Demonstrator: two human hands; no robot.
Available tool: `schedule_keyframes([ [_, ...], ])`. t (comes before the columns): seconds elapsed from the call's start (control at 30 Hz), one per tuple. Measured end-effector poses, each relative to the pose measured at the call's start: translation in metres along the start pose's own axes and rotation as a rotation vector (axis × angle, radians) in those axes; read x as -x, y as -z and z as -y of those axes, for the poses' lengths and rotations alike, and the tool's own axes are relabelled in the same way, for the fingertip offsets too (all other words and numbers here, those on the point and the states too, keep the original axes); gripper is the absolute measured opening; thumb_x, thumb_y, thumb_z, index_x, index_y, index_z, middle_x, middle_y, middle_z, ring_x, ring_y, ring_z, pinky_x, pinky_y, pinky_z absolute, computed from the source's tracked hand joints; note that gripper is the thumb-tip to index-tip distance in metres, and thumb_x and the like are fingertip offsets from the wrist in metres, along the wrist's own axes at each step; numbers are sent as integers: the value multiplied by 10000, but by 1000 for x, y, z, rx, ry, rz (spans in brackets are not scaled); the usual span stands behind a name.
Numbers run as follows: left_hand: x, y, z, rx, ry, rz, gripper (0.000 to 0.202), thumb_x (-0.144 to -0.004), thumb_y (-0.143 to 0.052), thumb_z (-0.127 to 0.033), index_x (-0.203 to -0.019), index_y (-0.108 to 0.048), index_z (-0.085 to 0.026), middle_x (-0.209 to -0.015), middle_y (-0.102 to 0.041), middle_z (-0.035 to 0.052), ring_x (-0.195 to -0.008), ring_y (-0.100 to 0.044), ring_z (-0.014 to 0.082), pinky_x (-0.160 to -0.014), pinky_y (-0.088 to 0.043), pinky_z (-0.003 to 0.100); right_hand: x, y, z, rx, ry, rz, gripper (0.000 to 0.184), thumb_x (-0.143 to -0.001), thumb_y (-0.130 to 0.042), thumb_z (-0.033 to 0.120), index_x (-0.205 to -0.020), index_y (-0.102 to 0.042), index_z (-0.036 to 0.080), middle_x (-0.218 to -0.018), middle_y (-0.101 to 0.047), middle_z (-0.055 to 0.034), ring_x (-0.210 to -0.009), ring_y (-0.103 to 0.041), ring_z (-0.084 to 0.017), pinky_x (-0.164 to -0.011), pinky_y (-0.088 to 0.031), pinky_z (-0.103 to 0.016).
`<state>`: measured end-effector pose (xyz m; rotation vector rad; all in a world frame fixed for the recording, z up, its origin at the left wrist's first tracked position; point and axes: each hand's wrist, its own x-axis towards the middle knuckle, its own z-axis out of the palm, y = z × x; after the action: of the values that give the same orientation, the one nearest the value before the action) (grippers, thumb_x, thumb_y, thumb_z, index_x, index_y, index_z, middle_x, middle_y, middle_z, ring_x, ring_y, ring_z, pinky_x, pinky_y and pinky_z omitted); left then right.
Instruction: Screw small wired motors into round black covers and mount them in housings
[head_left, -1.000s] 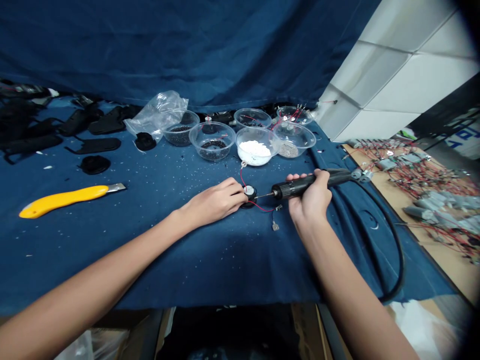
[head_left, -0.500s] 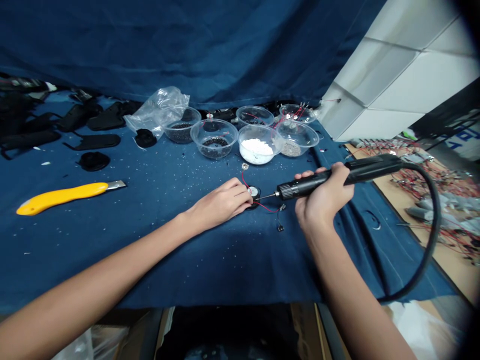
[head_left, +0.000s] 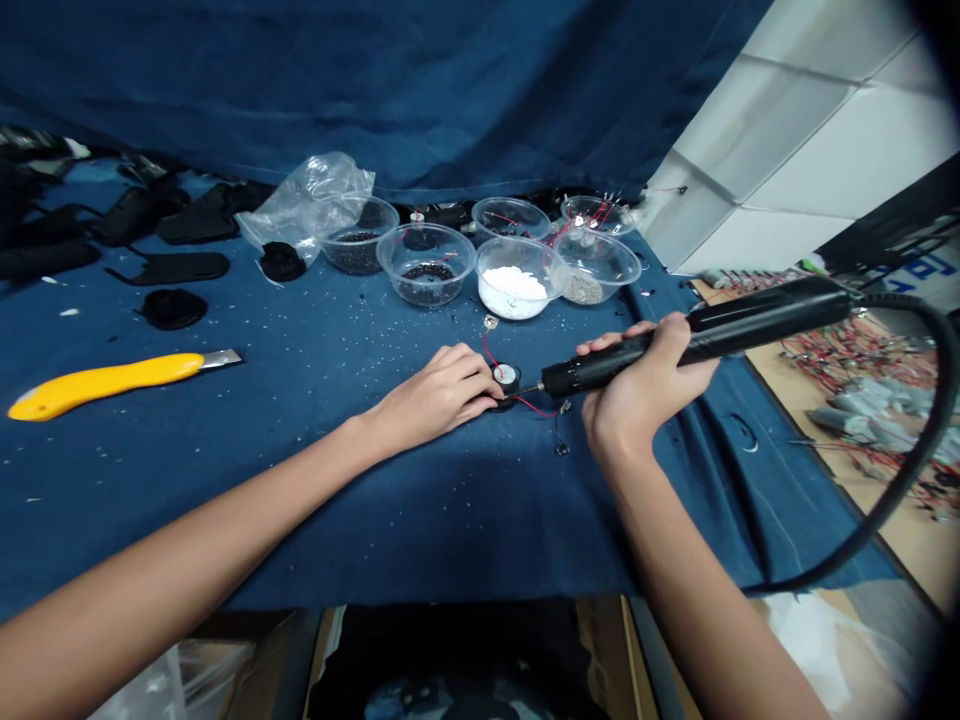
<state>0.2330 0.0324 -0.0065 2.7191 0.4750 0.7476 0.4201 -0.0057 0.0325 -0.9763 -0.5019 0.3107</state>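
My left hand [head_left: 435,395] rests on the blue cloth [head_left: 315,470] with its fingertips pinched on a small round black part with a white centre [head_left: 505,381]. Thin red wires [head_left: 536,408] run from that part. My right hand [head_left: 637,385] is wrapped round a black electric screwdriver [head_left: 697,340], which slopes up to the right. Its thin bit points at the right side of the round part. A thick black cable [head_left: 911,470] loops from the tool's rear end down off the table.
Several clear plastic bowls [head_left: 427,262] stand behind my hands, one with white pieces [head_left: 514,292]. A yellow-handled knife [head_left: 105,380] lies at the left. Black plastic parts [head_left: 176,268] lie at the far left, and wired motors [head_left: 877,400] are heaped on the right.
My right hand has tilted the screwdriver's rear end upward and lifted its cable off the cloth. The bit stays at the round part. My left hand has kept its hold.
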Motion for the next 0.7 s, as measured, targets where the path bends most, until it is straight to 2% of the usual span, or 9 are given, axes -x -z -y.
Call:
schedule_keyframes([
  [0.2, -1, 0, 0, 19, 9, -6, 181, -944, -494, -269, -1019, -628, -172, -976, -602, 69, -969, -485, 182, -884, -404, 334, 3, -1, -2, -13, 9, -10, 138, -871, -467, 287, -880, -334, 254, -652, -452, 104, -397, -522, -89, -391, -513, -255],
  [0.5, -1, -1, 0, 5, 3, -11, 192, -950, -481, -271, -1012, -625, -159, -969, -600, 68, -959, -484, 184, -879, -406, 333, 9, -2, -3, 6, 80, 60, 125, -881, -454, 275, -916, -336, 258, -657, -454, 105, -417, -522, -95, -410, -526, -276],
  [0.7, -1, -1, 0, 12, 1, 1, 205, -953, -473, -270, -1008, -626, -144, -969, -593, 77, -973, -478, 183, -899, -409, 337, 10, -7, 0, -11, 140, 138, 196, -867, -505, 307, -954, -343, 238, -649, -467, 105, -386, -519, -105, -381, -503, -292],
])
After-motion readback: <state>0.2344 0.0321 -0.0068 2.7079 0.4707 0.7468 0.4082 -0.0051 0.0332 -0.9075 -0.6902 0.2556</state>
